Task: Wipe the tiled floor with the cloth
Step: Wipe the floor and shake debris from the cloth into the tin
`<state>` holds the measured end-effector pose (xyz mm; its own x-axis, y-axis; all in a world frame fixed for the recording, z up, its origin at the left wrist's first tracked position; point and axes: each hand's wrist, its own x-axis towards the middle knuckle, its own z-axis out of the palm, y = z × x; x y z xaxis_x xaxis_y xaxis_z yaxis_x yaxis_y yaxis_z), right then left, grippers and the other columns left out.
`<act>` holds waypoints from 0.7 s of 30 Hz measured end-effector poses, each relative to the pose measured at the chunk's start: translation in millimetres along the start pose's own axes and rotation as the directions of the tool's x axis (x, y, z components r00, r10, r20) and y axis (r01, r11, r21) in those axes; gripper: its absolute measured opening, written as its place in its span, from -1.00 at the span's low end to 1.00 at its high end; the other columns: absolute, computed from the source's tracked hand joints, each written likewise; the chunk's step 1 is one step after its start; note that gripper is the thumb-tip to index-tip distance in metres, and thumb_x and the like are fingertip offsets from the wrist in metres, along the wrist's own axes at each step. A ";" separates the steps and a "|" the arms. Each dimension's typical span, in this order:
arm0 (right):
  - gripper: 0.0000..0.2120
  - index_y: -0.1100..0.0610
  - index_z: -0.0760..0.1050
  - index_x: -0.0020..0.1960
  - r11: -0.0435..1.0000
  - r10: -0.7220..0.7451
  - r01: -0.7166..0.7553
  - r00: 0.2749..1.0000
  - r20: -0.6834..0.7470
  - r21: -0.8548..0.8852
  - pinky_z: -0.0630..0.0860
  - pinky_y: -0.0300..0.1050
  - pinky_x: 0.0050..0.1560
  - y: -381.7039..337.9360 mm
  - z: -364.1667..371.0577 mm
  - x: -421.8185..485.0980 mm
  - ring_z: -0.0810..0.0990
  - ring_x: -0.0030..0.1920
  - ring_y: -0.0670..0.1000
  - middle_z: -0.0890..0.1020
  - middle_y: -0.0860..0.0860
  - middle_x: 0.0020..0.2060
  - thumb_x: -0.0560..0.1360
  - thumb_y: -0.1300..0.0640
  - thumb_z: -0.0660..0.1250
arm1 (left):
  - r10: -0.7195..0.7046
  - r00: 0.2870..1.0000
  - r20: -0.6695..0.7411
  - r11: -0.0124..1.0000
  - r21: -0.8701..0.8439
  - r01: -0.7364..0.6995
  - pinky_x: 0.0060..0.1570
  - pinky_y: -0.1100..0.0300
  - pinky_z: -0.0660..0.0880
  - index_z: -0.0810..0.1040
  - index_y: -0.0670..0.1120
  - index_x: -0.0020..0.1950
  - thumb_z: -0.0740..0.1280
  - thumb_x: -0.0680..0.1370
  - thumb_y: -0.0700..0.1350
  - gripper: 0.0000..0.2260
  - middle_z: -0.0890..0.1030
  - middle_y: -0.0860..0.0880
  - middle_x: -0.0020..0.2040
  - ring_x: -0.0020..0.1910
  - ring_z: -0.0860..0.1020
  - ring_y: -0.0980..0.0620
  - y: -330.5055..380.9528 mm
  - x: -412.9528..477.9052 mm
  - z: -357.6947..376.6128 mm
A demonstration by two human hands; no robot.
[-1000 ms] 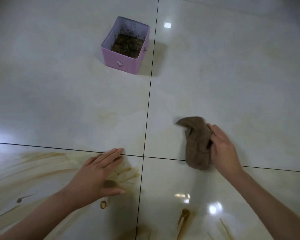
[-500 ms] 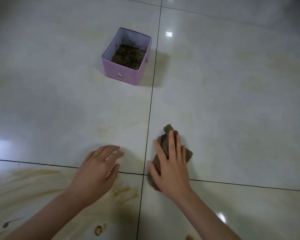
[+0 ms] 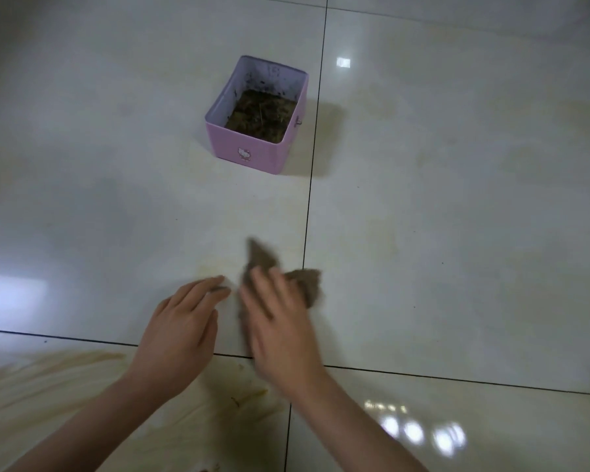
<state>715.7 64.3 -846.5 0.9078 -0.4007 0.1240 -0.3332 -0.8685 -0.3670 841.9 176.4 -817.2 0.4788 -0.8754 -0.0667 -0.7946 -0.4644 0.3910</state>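
2 hands are working low in the head view. Left hand (image 3: 181, 330) is lying flat on the floor (image 3: 457, 233), fingers straight and released, gripping nothing, just left of the cloth (image 3: 304, 284). Right hand (image 3: 280, 332) is pressing down on the cloth with fingers stretched out rather than curled; it is blurred, so the thumb's place cannot be told. Cloth, brown and crumpled, is lying across the vertical grout line (image 3: 315, 131), its corners sticking out far and right of the fingers. Brown streaks (image 3: 48, 379) are covering the near-left tile. Pink box (image 3: 252, 155), holding dark debris, is standing far from the hands, just left of that line.
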 end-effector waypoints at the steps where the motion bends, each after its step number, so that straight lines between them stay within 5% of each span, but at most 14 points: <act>1: -0.59 0.17 0.47 0.38 0.993 -0.113 0.110 0.991 0.071 0.039 0.30 0.22 0.40 -4.5 0.5 -3.2 0.29 0.46 0.24 0.39 0.14 0.43 0.55 0.15 0.17 | -0.018 1.000 -0.024 0.998 -0.059 0.016 0.12 -0.02 0.50 0.60 -0.18 0.19 0.06 0.53 -0.13 -0.61 0.59 -0.07 0.22 0.22 0.53 -0.11 -1.6 2.9 -1.3; 3: -0.64 0.12 0.52 0.33 0.963 -0.267 0.258 0.954 0.139 0.084 0.26 0.19 0.43 21.3 -9.8 -3.3 0.30 0.46 0.20 0.40 0.11 0.43 0.56 0.16 0.20 | -0.056 0.996 -0.066 0.988 -0.147 0.046 0.11 0.08 0.47 0.60 -0.17 0.17 0.11 0.53 -0.19 -0.66 0.62 -0.03 0.15 0.16 0.53 -0.05 -5.0 8.3 -3.1; 5: -0.68 0.14 0.56 0.27 0.969 -0.246 0.247 0.961 0.124 0.011 0.32 0.25 0.37 70.4 -29.2 -2.1 0.40 0.40 0.24 0.44 0.16 0.39 0.53 0.23 0.29 | -0.073 0.992 -0.107 0.986 -0.155 0.055 0.04 0.13 0.45 0.59 -0.13 0.15 0.14 0.53 -0.18 -0.70 0.62 0.01 0.10 0.11 0.52 0.01 -7.4 16.6 -3.7; 8: -0.64 0.16 0.56 0.27 0.971 0.173 -0.184 0.982 -0.080 -0.152 0.33 0.33 0.30 163.9 -67.5 -5.0 0.44 0.34 0.32 0.44 0.28 0.36 0.55 0.09 0.20 | -0.171 0.976 -0.134 0.969 -0.200 0.142 -0.01 0.10 0.51 0.58 -0.09 0.12 0.22 0.57 -0.22 -0.79 0.63 -0.02 0.05 0.00 0.57 -0.04 -8.3 47.7 -3.1; 11: -0.48 0.12 0.50 0.36 0.802 0.555 -0.580 0.811 -0.184 -0.139 0.21 0.30 0.40 207.3 -87.9 -10.0 0.33 0.38 0.40 0.32 0.34 0.42 0.55 -0.07 0.04 | -0.381 0.921 -0.081 0.858 -0.403 0.320 0.06 0.00 0.54 0.56 -0.09 0.14 0.30 0.57 -0.13 -0.83 0.66 -0.06 -0.01 -0.07 0.61 -0.08 1.3 104.1 -11.2; 13: -0.49 0.17 0.48 0.37 0.744 0.613 -0.657 0.744 -0.265 -0.123 0.16 0.27 0.41 204.8 -80.5 -2.9 0.31 0.37 0.43 0.31 0.36 0.41 0.56 -0.04 0.04 | -0.521 0.853 0.010 0.676 -0.606 0.420 0.05 -0.04 0.57 0.53 -0.15 0.21 0.32 0.57 0.01 -0.70 0.65 -0.12 0.03 -0.07 0.63 -0.09 13.1 146.6 -23.5; 15: -0.54 0.25 0.47 0.36 0.744 0.597 -0.659 0.730 -0.333 -0.113 0.19 0.27 0.40 196.0 -70.0 5.4 0.32 0.36 0.44 0.33 0.38 0.40 0.58 0.05 0.08 | -0.605 0.772 0.194 0.381 -0.781 0.495 -0.09 0.02 0.61 0.46 -0.17 0.29 0.32 0.55 0.16 -0.52 0.60 -0.15 0.09 -0.10 0.64 -0.09 25.0 181.5 -38.0; 18: -0.55 0.28 0.46 0.36 0.780 0.562 -0.618 0.761 -0.324 -0.099 0.23 0.27 0.40 194.5 -65.3 8.4 0.33 0.37 0.41 0.36 0.36 0.39 0.59 0.11 0.06 | -0.557 0.740 0.378 0.140 -0.835 0.532 -0.30 0.15 0.59 0.42 -0.15 0.31 0.30 0.48 0.31 -0.37 0.57 -0.17 0.11 -0.10 0.63 -0.11 32.9 215.0 -50.5; 21: -0.51 0.25 0.43 0.39 0.790 0.552 -0.601 0.783 -0.287 -0.119 0.23 0.25 0.41 199.7 -67.8 7.2 0.32 0.39 0.38 0.35 0.31 0.41 0.59 0.08 -0.02 | -0.537 0.678 0.502 -0.074 -0.829 0.555 -0.31 0.06 0.60 0.37 -0.14 0.30 0.32 0.49 0.28 -0.41 0.59 -0.20 0.09 -0.08 0.63 -0.16 35.0 234.5 -51.3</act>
<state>638.5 -131.7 -856.4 0.4536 -0.8770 0.1587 -0.8392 -0.4802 -0.2551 945.5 -38.3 -772.1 0.5643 -0.4111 -0.7159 0.6335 -0.3403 0.6948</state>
